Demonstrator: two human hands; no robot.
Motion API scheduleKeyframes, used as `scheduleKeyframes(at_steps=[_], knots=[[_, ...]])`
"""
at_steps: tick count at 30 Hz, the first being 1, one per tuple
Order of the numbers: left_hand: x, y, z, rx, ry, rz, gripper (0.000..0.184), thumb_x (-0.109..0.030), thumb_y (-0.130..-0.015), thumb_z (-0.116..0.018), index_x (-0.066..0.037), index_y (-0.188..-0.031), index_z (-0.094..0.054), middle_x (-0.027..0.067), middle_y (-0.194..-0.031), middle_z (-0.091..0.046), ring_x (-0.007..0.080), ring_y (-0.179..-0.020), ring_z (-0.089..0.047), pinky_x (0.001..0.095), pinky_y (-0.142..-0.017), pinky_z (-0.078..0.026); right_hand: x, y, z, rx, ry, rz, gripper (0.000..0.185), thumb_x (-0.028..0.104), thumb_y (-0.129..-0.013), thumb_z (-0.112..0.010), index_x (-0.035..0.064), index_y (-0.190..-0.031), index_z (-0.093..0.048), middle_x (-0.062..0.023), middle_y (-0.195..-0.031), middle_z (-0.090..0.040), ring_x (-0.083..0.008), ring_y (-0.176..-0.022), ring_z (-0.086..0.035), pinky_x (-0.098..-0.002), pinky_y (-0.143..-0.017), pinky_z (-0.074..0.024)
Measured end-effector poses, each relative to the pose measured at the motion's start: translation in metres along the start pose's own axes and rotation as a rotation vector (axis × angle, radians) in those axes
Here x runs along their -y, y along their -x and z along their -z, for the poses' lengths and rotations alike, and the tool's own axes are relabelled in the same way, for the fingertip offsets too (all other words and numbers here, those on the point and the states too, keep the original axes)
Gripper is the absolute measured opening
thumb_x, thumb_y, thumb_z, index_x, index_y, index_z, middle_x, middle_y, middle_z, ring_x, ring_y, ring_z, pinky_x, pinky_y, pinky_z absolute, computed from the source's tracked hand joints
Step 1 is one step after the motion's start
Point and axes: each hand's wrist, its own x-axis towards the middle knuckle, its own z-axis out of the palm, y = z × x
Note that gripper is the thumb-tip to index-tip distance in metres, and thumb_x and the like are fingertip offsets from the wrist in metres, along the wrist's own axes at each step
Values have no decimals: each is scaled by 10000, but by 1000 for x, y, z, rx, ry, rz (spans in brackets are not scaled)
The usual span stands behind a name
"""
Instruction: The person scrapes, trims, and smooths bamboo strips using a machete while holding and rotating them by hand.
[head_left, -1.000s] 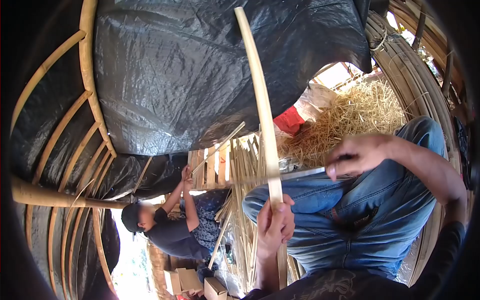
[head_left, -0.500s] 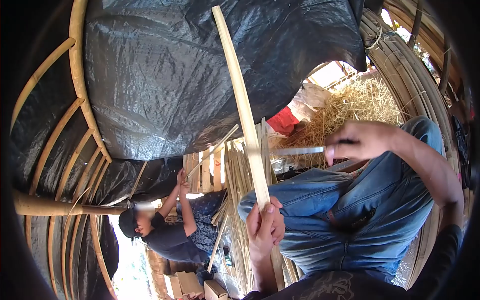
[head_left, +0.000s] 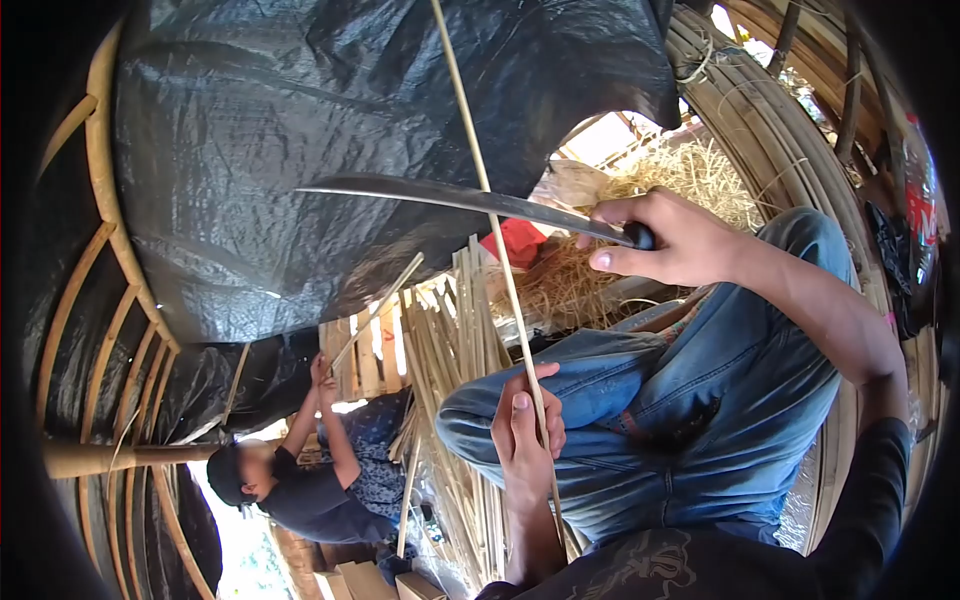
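In the head view my left hand (head_left: 528,425) is closed around the lower part of a long, thin bamboo strip (head_left: 508,270), which stands nearly upright with its narrow edge toward me. My right hand (head_left: 675,238) grips the dark handle of a machete (head_left: 400,190), its index finger stretched along the blade's base. The long, curved blade points left and crosses the strip well above my left hand. Whether blade and strip touch, I cannot tell. Both hands are over my bent, jeans-covered legs (head_left: 590,390).
Another person (head_left: 330,490) in a dark cap sits to the left, holding a thin strip. A bundle of bamboo strips (head_left: 450,340) lies between us. A black tarp (head_left: 300,200) hangs ahead, with straw (head_left: 700,180) and long slats (head_left: 790,140) at the right.
The strip has turned from its broad face to its narrow edge. My right hand has moved up and left, bringing the machete blade across the strip. The whole view has shifted slightly.
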Motion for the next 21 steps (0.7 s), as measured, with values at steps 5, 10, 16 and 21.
scheduleKeyframes(at_steps=[5,10,16,21], knots=[[11,0,-11,8,50,3,282,-266,-1082,-450,-4,-1128,-545,16,-677,-475,59,-481,-400,213,-423,-353,-18,-2,-13,-110,-43,116,351,391,-946,-678,66,-1077,-702,-61,-616,-595,-190,-551,-584,-331,-600,-472],[13,-3,-18,17,113,-15,247,-246,-1086,-438,-15,-1132,-511,35,-670,-500,69,-436,-407,211,-383,-342,-24,2,-20,-15,87,268,540,556,-986,-547,27,-948,-653,-61,-561,-562,-221,-442,-569,-385,-450,-489],[15,1,-20,87,225,60,262,-272,-1104,-381,-29,-1113,-480,14,-609,-439,57,-392,-370,208,-343,-273,-22,8,-55,-91,313,726,537,620,-934,-583,88,-874,-621,-13,-500,-540,-187,-351,-525,-360,-329,-410],[24,-4,-16,-2,213,19,247,-273,-1101,-404,-40,-1131,-481,0,-595,-431,51,-378,-341,214,-340,-273,-1,19,-74,-36,499,764,561,650,-903,-602,98,-807,-583,14,-537,-528,-196,-435,-586,-346,-380,-463]])
